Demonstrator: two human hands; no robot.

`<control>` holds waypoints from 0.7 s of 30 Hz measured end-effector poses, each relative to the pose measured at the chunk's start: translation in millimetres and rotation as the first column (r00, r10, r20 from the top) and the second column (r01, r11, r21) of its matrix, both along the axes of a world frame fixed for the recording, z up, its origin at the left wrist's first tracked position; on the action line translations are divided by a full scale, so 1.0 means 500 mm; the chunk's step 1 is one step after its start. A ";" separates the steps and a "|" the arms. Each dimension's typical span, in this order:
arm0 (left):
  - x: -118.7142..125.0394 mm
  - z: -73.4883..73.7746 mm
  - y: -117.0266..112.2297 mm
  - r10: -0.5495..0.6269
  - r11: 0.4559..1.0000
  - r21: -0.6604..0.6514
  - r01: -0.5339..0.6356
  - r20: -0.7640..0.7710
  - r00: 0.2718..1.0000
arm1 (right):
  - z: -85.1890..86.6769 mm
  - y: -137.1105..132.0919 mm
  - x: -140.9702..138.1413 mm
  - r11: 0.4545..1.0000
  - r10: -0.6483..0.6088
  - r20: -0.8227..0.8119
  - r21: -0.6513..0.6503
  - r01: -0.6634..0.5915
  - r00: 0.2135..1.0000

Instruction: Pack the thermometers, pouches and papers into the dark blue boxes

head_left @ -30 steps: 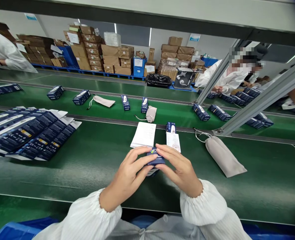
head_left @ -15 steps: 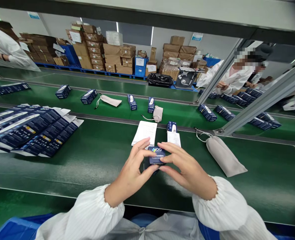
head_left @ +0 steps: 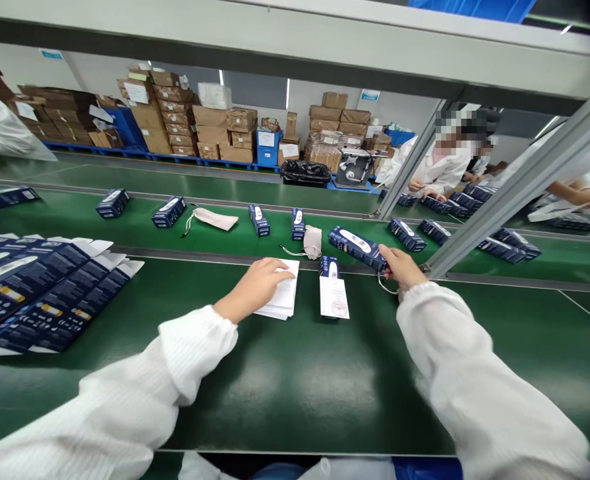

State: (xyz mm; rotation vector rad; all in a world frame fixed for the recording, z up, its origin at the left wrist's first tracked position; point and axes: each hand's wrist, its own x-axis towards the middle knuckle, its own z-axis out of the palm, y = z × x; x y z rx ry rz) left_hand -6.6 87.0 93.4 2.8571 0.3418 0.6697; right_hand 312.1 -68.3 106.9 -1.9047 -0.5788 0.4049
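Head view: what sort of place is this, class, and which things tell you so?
Probably a factory packing area: navy boxes spread along long green worktops, brown cartons stacked behind, and a co-worker in white at the far side.

1 navy printed box (head_left: pixel 357 247) slants, right of 1 flat white paper stack (head_left: pixel 285 293).

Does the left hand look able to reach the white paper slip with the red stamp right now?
Probably yes: the left hand is at the white paper stack beside the slip, only glossy green work surface lies between them, and nothing covers the slip.
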 end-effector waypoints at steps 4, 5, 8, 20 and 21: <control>0.091 -0.014 0.035 -0.077 0.951 0.259 0.168 -0.328 0.941 | -0.055 0.073 0.069 0.996 -0.077 -0.112 0.030 0.081 0.991; 0.107 -0.016 0.042 -0.053 0.949 0.270 0.163 -0.373 0.926 | -0.062 0.088 0.073 0.995 -0.073 -0.120 0.059 0.081 0.990; 0.125 -0.017 0.073 0.043 0.963 0.259 0.077 -0.430 0.902 | -0.074 0.114 0.065 0.991 -0.014 -0.103 0.131 0.027 0.995; -0.123 -0.018 0.011 0.532 0.820 0.179 -0.544 -0.590 0.608 | -0.062 -0.114 -0.176 0.766 0.629 0.544 -0.309 -0.564 0.556; -0.129 -0.023 -0.012 0.530 0.812 0.148 -0.564 -0.592 0.608 | -0.064 -0.117 -0.190 0.749 0.642 0.583 -0.339 -0.570 0.497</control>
